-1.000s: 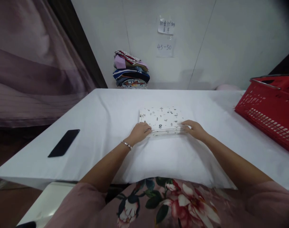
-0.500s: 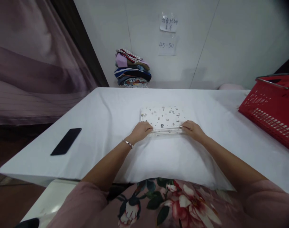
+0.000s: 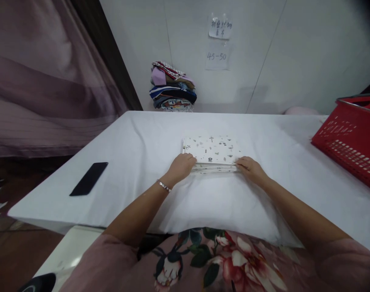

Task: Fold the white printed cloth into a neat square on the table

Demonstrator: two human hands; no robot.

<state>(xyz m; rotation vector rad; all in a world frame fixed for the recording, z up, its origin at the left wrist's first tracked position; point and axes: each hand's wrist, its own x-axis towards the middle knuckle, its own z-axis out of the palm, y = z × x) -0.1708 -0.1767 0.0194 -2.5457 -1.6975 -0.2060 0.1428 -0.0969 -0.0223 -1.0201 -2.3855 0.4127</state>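
Note:
A folded white cloth with small dark prints (image 3: pixel 212 149) lies in the middle of the table covered in white cloth (image 3: pixel 142 162). My left hand (image 3: pixel 182 167) grips its near left corner with curled fingers. My right hand (image 3: pixel 248 167) pinches its near right corner. Both hands rest low on the table surface, and a thin bracelet sits on my left wrist.
A black phone (image 3: pixel 89 184) lies flat near the table's left edge. A red plastic basket (image 3: pixel 349 140) stands at the right. A stack of folded coloured clothes (image 3: pixel 172 87) rests against the far wall, below two paper notes (image 3: pixel 218 44).
The hands keep their hold on the cloth's near corners. The view has shifted slightly, and the cloth looks nudged a little farther from me.

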